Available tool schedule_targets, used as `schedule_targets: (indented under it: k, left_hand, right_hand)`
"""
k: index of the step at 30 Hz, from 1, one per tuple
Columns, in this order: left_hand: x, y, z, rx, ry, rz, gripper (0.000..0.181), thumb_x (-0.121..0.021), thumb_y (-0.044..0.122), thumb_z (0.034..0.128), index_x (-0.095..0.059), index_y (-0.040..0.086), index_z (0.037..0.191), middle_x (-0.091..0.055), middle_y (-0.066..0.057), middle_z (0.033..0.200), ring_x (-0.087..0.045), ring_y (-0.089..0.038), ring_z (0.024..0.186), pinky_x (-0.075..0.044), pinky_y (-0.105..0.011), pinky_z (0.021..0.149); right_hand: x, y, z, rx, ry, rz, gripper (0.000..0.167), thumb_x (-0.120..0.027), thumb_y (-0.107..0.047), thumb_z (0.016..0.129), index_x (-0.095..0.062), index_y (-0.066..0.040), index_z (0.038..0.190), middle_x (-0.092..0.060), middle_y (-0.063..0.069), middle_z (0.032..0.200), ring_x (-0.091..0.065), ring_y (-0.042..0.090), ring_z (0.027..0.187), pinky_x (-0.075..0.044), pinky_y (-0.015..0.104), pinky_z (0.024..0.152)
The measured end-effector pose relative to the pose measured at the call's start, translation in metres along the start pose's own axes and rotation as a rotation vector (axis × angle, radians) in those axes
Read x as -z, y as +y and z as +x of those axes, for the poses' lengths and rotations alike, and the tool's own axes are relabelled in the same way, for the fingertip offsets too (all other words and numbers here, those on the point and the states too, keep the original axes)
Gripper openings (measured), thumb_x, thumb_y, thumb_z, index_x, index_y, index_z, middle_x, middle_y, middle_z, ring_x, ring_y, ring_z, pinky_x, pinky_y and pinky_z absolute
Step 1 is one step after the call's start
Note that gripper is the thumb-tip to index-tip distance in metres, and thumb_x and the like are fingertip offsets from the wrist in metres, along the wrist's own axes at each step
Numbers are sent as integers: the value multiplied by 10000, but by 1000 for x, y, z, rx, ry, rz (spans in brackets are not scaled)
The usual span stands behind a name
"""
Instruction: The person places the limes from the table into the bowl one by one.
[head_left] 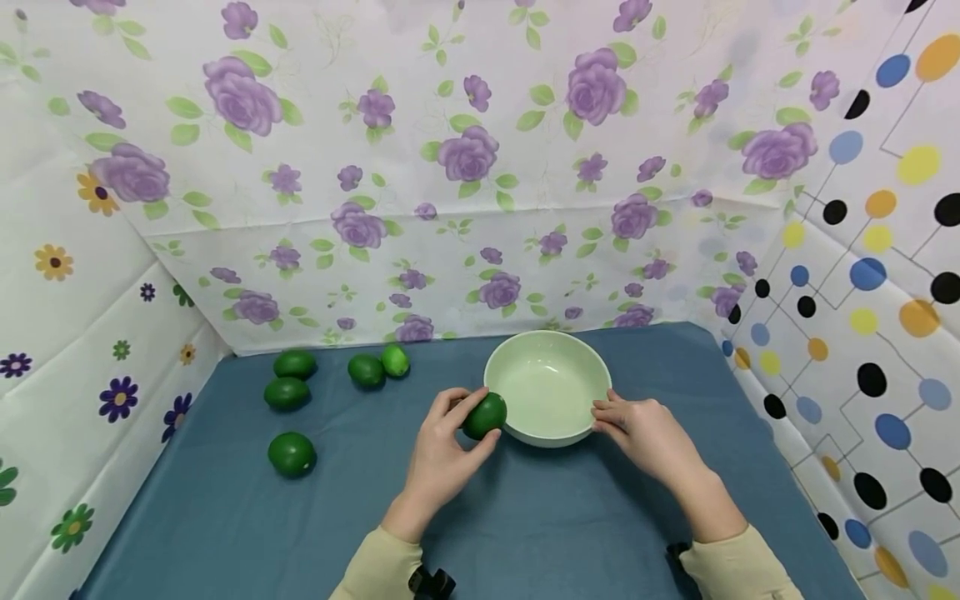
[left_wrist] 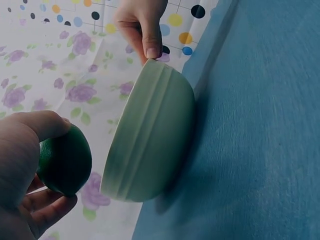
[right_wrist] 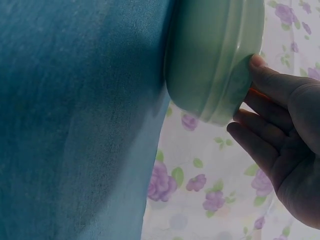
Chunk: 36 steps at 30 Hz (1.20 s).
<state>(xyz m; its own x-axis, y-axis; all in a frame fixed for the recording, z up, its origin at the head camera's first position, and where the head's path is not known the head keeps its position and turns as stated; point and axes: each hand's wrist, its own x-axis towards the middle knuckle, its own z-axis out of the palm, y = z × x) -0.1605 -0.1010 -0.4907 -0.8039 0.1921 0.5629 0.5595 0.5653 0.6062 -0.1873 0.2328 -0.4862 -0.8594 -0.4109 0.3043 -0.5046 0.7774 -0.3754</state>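
Far left we have the flowered cloth (head_left: 112,433), then the blue tabletop (head_left: 360,517). Loose on it, left to right: the near fruit (head_left: 292,454) by itself out front; behind it a pair, the middle fruit (head_left: 287,393) and the back fruit (head_left: 295,364), touching or nearly so, we can't tell which. Next, toward the rear edge, the dark fruit (head_left: 366,371) sits just beside the smaller lime-green fruit (head_left: 395,360).

Then our left hand (head_left: 444,450): thumb and fingers curled round the held fruit (head_left: 489,414), dark green, off the tabletop, at the near-left side of the bowl (head_left: 551,392). Head view overlaps it with the rim; left wrist view shows a gap, so we read it as apart.

Bowl is pale green, upright on the tabletop; we see no fruit inside. Right hand (head_left: 648,437) has a narrow pinch on its right rim; can't tell how firm.

Step in hand, our judgement: bringing the held fruit to the bowl, five others lying outside it. Next move calls for passing it over the near-left rim, lowering it in, then letting go; we'd want the right hand steadying the bowl throughout.

Far right: dotted cloth (head_left: 870,379).
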Motion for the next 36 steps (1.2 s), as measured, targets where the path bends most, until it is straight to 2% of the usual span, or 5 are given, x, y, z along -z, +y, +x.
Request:
schedule_targets:
  k: [11, 24, 29, 33, 36]
  left_hand:
    - [-11, 10, 21, 6, -80, -8, 558, -843, 221, 964, -658, 141, 1485, -610, -75, 1349, -677, -227, 1105, -618, -427, 863]
    - [-37, 16, 39, -11, -238, 38, 549, -827, 256, 984, -654, 115, 1486, -612, -64, 1348, -670, -197, 1108, -610, -315, 864]
    - [-43, 17, 42, 25, -283, 48, 556, -821, 269, 990, -646, 121, 1496, -615, -70, 1334, -681, -197, 1058, -609, -285, 799]
    - [-48, 18, 46, 68, -321, 66, 562, -822, 288, 989, -649, 117, 1495, -631, -81, 1323, -677, -216, 1074, -606, -345, 856]
    - [-50, 20, 52, 78, -389, 114, 550, -811, 308, 996, -655, 129, 1492, -638, -90, 1326, -672, -225, 1079, -598, -378, 879]
  right_hand:
    - [1, 0, 1, 2, 18, -16, 305, -843, -169, 945, -820, -63, 1229, -767, 95, 1256, -668, 321, 1284, -608, 508, 920]
    - [0, -4, 1, -43, 41, 46, 274, -846, -144, 933, -832, -54, 1192, -772, 98, 1237, -659, 338, 1290, -615, 512, 891]
    - [-1, -6, 2, -66, 42, 77, 264, -846, -132, 930, -835, -51, 1181, -774, 90, 1236, -650, 333, 1303, -611, 505, 910]
    - [-3, -5, 1, -72, 36, 70, 266, -847, -137, 928, -836, -52, 1181, -775, 86, 1236, -651, 323, 1306, -605, 503, 928]
    - [-2, -4, 1, -69, 41, 62, 265, -849, -129, 924, -836, -49, 1177, -778, 91, 1228, -657, 330, 1296, -610, 500, 916]
